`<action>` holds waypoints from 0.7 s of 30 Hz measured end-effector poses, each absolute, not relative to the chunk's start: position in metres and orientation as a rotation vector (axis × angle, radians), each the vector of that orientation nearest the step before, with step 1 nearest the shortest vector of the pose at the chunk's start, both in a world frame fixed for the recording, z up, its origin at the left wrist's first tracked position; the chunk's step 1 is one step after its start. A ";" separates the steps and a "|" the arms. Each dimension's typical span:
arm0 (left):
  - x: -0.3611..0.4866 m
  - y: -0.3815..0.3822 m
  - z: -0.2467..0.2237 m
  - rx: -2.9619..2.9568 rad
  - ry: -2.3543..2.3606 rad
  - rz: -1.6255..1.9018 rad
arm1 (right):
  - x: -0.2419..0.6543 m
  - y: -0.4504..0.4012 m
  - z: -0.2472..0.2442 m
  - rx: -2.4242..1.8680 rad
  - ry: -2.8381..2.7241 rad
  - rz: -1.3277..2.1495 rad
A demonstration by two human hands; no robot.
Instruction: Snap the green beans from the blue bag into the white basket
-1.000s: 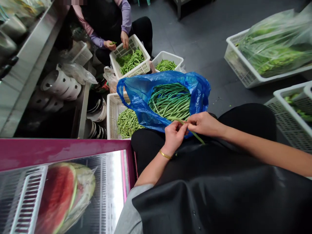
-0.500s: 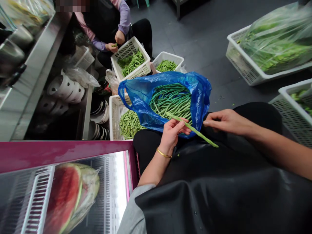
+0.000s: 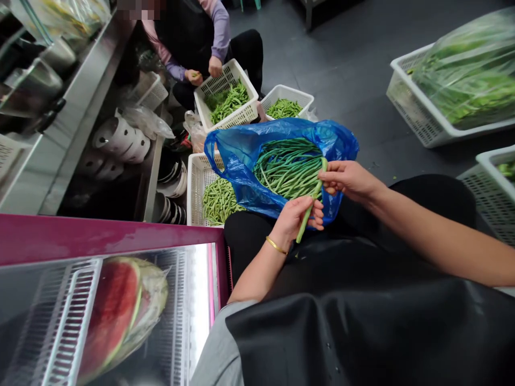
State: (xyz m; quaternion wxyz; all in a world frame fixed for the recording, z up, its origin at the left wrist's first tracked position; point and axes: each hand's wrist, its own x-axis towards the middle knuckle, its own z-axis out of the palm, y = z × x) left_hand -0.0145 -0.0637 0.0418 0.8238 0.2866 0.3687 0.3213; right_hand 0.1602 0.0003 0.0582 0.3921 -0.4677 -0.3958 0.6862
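A long green bean [image 3: 304, 221] slants between my two hands above my lap. My left hand [image 3: 300, 215], with a gold bangle at the wrist, is closed around its lower part. Higher up, my right hand [image 3: 345, 178] pinches the same bean between thumb and fingers. Just beyond, a blue plastic bag [image 3: 237, 153] lies spread out, holding a heap of long beans [image 3: 287, 167]. Left of the bag, a white basket [image 3: 195, 187] holds short bean pieces [image 3: 220, 201].
Opposite, a co-worker's hands [image 3: 204, 72] are over a white basket [image 3: 241, 115] of cut beans, beside a smaller basket [image 3: 309, 99]. At right, a crate [image 3: 418, 115] carries bagged leafy greens. A glass-topped cooler [image 3: 156, 316] with watermelon [image 3: 112, 311] stands at lower left.
My right hand has come in from the right and taken hold of the bean. The bean has swung from pointing lower right to lower left. The view has shifted slightly.
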 end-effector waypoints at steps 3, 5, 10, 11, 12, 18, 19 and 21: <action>-0.015 -0.069 0.040 0.574 0.822 0.631 | 0.164 -0.006 0.054 -1.222 -0.998 1.655; -0.015 -0.068 0.038 0.578 0.880 0.691 | 0.165 -0.018 0.059 -1.245 -1.123 1.509; -0.014 -0.051 0.023 0.487 1.161 1.013 | 0.156 -0.066 0.071 -0.997 -1.836 1.171; -0.013 -0.049 0.021 0.491 1.192 1.047 | 0.153 -0.071 0.068 -0.981 -1.910 1.224; -0.012 -0.049 0.020 0.527 1.197 1.057 | 0.149 -0.073 0.062 -1.008 -1.929 1.305; -0.009 -0.066 0.031 1.081 1.178 0.810 | 0.153 -0.047 0.033 -1.292 -2.003 1.295; -0.011 -0.069 0.033 1.112 1.162 0.763 | 0.159 -0.043 0.036 -1.294 -2.069 1.203; -0.014 -0.071 0.038 1.100 1.069 0.668 | 0.174 -0.038 0.046 -1.256 -2.169 0.998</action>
